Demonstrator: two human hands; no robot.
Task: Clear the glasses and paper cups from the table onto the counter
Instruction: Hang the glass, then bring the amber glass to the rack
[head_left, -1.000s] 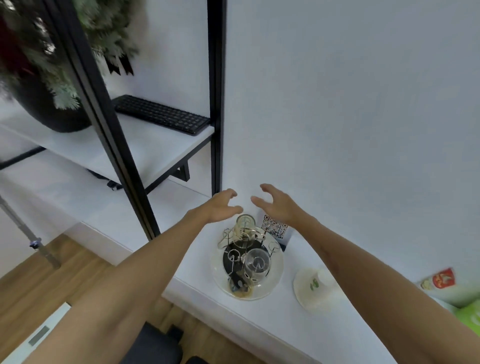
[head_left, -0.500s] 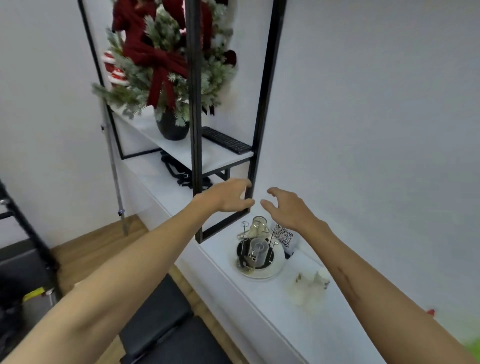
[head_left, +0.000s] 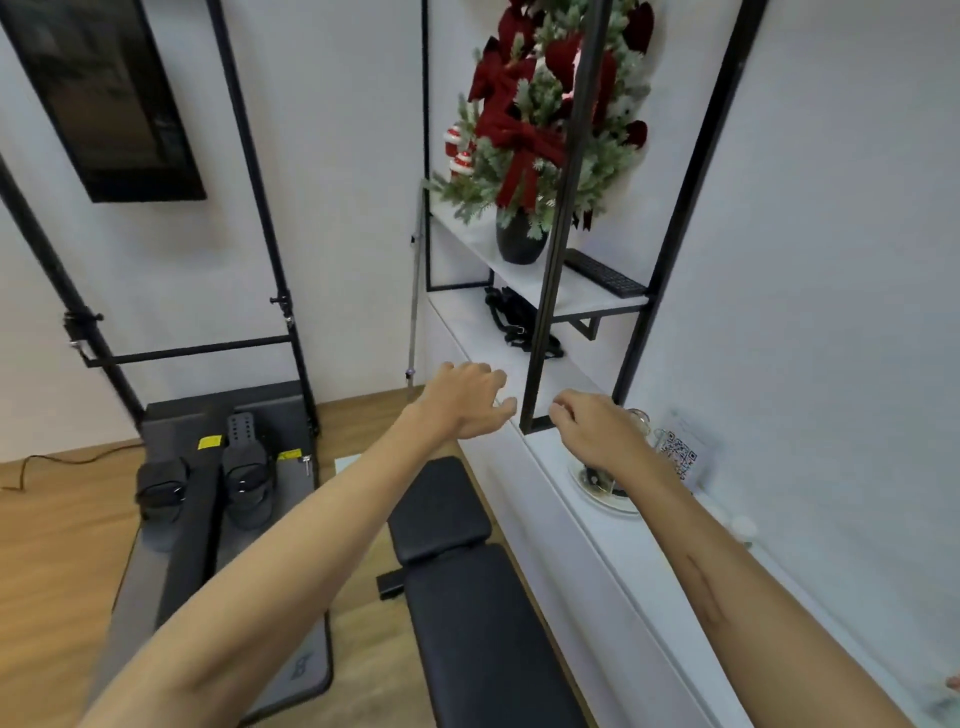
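A round glass tray (head_left: 602, 498) with a wire glass rack sits on the white counter (head_left: 587, 540) by the wall. One glass (head_left: 640, 419) shows behind my right wrist; the rest of the rack is hidden by my forearm. White paper cups (head_left: 740, 526) stand on the counter just right of the tray. My right hand (head_left: 592, 431) hovers above the tray, fingers loosely curled, holding nothing. My left hand (head_left: 467, 402) is stretched out left of the counter edge, fingers spread and empty.
A QR-code stand (head_left: 680, 453) leans against the wall behind the tray. A black-framed shelf (head_left: 553, 291) carries a potted Christmas plant (head_left: 535, 130) and a keyboard (head_left: 602, 274). A black padded bench (head_left: 467, 587) and a rowing machine (head_left: 208, 483) stand on the wooden floor.
The view has swung left and pulled back from the counter. Both hands, empty throughout, have drawn away from the glass rack; the left one now hangs beyond the counter edge.
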